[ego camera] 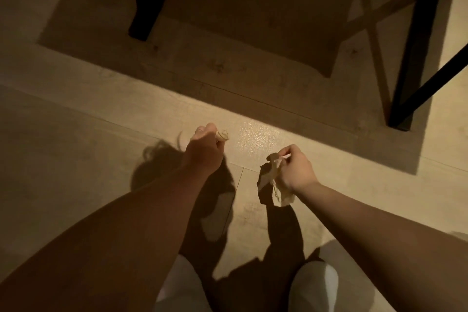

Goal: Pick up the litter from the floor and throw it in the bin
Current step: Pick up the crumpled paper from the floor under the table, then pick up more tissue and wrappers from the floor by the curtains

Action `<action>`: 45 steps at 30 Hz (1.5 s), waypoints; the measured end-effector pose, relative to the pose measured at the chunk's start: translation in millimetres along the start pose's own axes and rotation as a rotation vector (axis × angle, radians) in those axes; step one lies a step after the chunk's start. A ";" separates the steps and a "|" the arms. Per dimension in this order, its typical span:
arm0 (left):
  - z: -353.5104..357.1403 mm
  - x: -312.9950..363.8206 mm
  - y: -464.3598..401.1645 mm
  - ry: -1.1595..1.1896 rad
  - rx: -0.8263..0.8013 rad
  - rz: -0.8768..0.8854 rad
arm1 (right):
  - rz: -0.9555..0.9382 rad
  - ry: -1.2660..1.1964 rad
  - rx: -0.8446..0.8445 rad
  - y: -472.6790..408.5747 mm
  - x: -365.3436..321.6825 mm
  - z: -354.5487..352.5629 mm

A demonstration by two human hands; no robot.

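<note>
My left hand (206, 148) is closed around a small crumpled scrap of pale paper (222, 135) that pokes out past the fingertips. My right hand (295, 168) grips a larger crumpled piece of pale paper (274, 182), which hangs down below the palm to about wrist level. Both hands are held out over the light wooden floor (76, 149), side by side and a little apart. No bin is in view.
Black metal table legs stand ahead: one pair at the upper left (145, 0) and another at the right (415, 58), with the table's dark shadow on the floor between them. My knees in light trousers (314, 284) show at the bottom.
</note>
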State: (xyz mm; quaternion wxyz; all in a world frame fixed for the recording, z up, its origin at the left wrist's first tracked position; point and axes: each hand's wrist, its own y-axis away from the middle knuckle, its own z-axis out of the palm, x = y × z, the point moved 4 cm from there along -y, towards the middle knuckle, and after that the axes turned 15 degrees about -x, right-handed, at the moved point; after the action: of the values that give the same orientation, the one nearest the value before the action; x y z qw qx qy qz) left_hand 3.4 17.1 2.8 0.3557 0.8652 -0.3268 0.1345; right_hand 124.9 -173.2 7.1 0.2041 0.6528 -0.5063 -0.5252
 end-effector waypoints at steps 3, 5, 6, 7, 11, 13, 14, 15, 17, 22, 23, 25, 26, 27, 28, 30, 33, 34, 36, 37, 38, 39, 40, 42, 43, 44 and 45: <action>-49.0 18.1 56.3 0.128 -0.030 -0.082 | 0.012 -0.075 -0.034 63.2 -34.6 -13.7; -85.5 29.6 101.4 0.229 -0.045 -0.155 | 0.022 -0.130 -0.058 120.0 -67.2 -26.0; -103.7 35.5 126.9 0.275 -0.041 -0.191 | 0.036 -0.164 -0.068 151.8 -84.9 -32.9; -123.3 42.7 155.1 0.317 -0.027 -0.221 | 0.053 -0.191 -0.079 184.0 -101.8 -39.9; -204.2 81.0 275.3 0.502 0.017 -0.357 | 0.050 -0.232 -0.151 310.1 -172.3 -63.5; -242.4 97.7 334.5 0.576 0.045 -0.416 | 0.048 -0.193 -0.214 368.6 -208.2 -70.2; -259.4 104.2 360.4 0.598 0.062 -0.438 | 0.044 -0.194 -0.240 393.1 -223.8 -71.5; -274.6 110.0 385.1 0.624 0.082 -0.456 | 0.044 -0.216 -0.270 415.7 -238.0 -71.7; -297.2 113.5 431.3 0.745 0.122 -0.528 | 0.060 -0.308 -0.355 454.5 -260.8 -65.3; -332.4 100.3 516.6 1.175 0.327 -0.605 | 0.066 -0.355 -0.535 510.1 -303.8 -25.0; -337.6 91.9 530.1 1.212 0.367 -0.601 | 0.064 -0.325 -0.548 515.5 -312.6 -13.5; -349.7 68.2 555.0 1.252 0.433 -0.606 | 0.050 -0.289 -0.547 522.4 -331.3 13.4; -354.5 50.9 566.6 1.253 0.456 -0.622 | 0.038 -0.270 -0.541 526.4 -342.7 28.9; -360.9 33.3 578.5 1.258 0.472 -0.635 | 0.024 -0.258 -0.540 528.9 -354.0 46.5; -367.8 13.9 589.5 1.266 0.482 -0.641 | 0.011 -0.241 -0.545 533.3 -366.5 64.5; -379.3 -27.4 611.5 1.316 0.496 -0.650 | 0.001 -0.207 -0.582 541.9 -388.4 102.5; -393.7 -87.8 646.6 1.379 0.447 -0.708 | 0.025 -0.211 -0.636 552.1 -414.8 160.4; -397.6 -108.3 656.5 1.398 0.423 -0.722 | 0.034 -0.210 -0.638 554.4 -423.0 179.5; -404.5 -146.4 673.4 1.424 0.371 -0.739 | 0.046 -0.184 -0.640 559.4 -438.8 215.3; -407.6 -163.4 680.9 1.457 0.349 -0.739 | 0.052 -0.169 -0.638 561.1 -446.4 233.1; -410.4 -179.4 686.7 1.493 0.335 -0.741 | 0.059 -0.152 -0.634 562.9 -454.0 250.0; -411.9 -194.9 691.5 1.527 0.334 -0.746 | 0.067 -0.132 -0.625 563.1 -461.0 266.2; -412.3 -209.7 695.1 1.565 0.342 -0.752 | 0.070 -0.108 -0.619 562.7 -467.6 281.8; -412.8 -235.5 699.9 1.627 0.371 -0.763 | 0.067 -0.047 -0.633 561.4 -480.8 310.7; -412.8 -247.5 702.1 1.643 0.389 -0.778 | 0.062 -0.009 -0.646 559.1 -486.4 325.1; -410.7 -260.2 703.5 1.673 0.416 -0.795 | 0.057 0.027 -0.657 555.4 -491.9 339.0; -408.0 -272.5 703.9 1.723 0.449 -0.805 | 0.050 0.060 -0.670 550.0 -497.2 353.5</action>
State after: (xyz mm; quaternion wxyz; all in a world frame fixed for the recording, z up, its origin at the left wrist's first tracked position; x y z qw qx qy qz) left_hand -666.5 56.7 537.4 0.3190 0.5650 0.3984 0.6483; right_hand -404.3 133.7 555.3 0.4349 0.5519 -0.3153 -0.6379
